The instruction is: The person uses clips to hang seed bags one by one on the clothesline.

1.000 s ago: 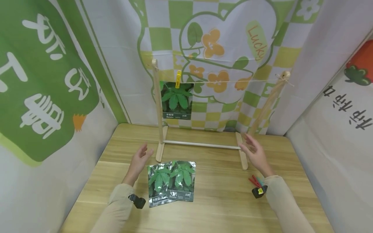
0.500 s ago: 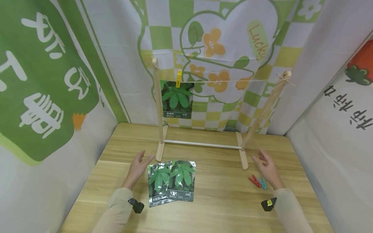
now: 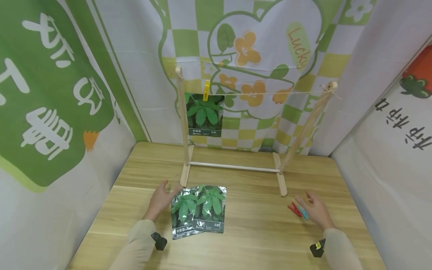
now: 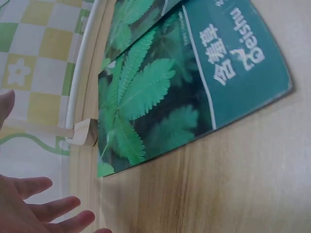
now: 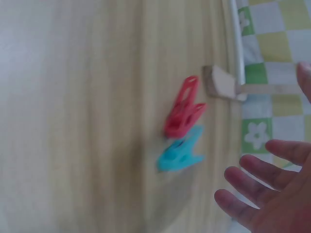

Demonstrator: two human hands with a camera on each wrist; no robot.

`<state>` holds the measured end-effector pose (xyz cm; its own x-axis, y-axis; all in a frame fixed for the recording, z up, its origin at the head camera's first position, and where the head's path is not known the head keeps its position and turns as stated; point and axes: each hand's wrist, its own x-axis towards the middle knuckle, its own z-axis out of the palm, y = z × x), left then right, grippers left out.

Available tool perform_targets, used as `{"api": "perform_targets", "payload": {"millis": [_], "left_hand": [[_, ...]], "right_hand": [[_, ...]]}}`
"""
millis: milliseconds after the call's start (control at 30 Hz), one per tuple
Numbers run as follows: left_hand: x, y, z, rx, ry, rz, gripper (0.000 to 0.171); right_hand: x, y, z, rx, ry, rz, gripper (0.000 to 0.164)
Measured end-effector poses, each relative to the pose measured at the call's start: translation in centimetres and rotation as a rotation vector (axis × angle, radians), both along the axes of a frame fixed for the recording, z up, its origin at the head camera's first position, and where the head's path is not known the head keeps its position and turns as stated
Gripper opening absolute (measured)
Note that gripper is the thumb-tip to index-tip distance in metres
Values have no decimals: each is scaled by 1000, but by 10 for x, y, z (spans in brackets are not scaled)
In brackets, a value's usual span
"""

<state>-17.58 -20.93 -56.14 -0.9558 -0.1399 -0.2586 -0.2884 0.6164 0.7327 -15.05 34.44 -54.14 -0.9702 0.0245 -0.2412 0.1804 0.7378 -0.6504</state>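
Note:
Two seed packets (image 3: pixel 210 210) with green leaf pictures lie overlapping on the table. My left hand (image 3: pixel 162 199) hovers at their upper left, fingers spread and holding nothing; its thumb comes near the packet's corner. On the right, a red clothespin (image 3: pixel 294 209) and a blue clothespin (image 3: pixel 305 213) lie side by side. Just beside them is my right hand (image 3: pixel 317 210), its fingers relaxed and apart from the pins in the right wrist view. A third packet (image 3: pixel 204 118) hangs from a string (image 3: pixel 263 93), clipped by a yellow clothespin (image 3: pixel 206 90).
A wooden frame stands at the back, with a left post (image 3: pixel 183 123), a right post (image 3: pixel 305 133) and a white crossbar (image 3: pixel 233 166) low between its feet. Printed cloth (image 3: pixel 249 131) hangs behind the wooden table (image 3: pixel 249 240).
My right hand has moved back from the frame's right post down toward the red and blue clothespins. The left hand has shifted slightly down and right, closer to the packets.

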Motion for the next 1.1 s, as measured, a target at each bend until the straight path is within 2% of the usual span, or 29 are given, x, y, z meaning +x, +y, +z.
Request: {"api": "perform_targets", "payload": {"millis": [200,300,400,500,567,667,733,900,1100], "left_hand": [[5,2,-4,-212,-7,-67,104],[8,2,-4,-270,-12,-88,107],[12,3,-4,-295,-31,-97,106],[16,4,-4,-332,-50,-108,106],[18,5,-4,-354,-64,-108,106],[21,8,-4,-386,-66,-101,106],[22,9,-6,-410,-59,-101,105],[24,16,-13,-427,-35,-96,100],[24,25,-15,-430,-28,-70,92]], "right_hand": [[6,9,-11,125,-2,71,82],[5,11,-15,184,21,105,86],[6,14,-20,247,39,136,86],[7,15,-24,301,24,174,74],[9,17,-26,333,6,188,73],[11,19,-27,362,-25,198,77],[12,19,-27,376,-16,198,84],[10,19,-31,395,19,201,76],[5,18,-34,431,53,215,66]]}}
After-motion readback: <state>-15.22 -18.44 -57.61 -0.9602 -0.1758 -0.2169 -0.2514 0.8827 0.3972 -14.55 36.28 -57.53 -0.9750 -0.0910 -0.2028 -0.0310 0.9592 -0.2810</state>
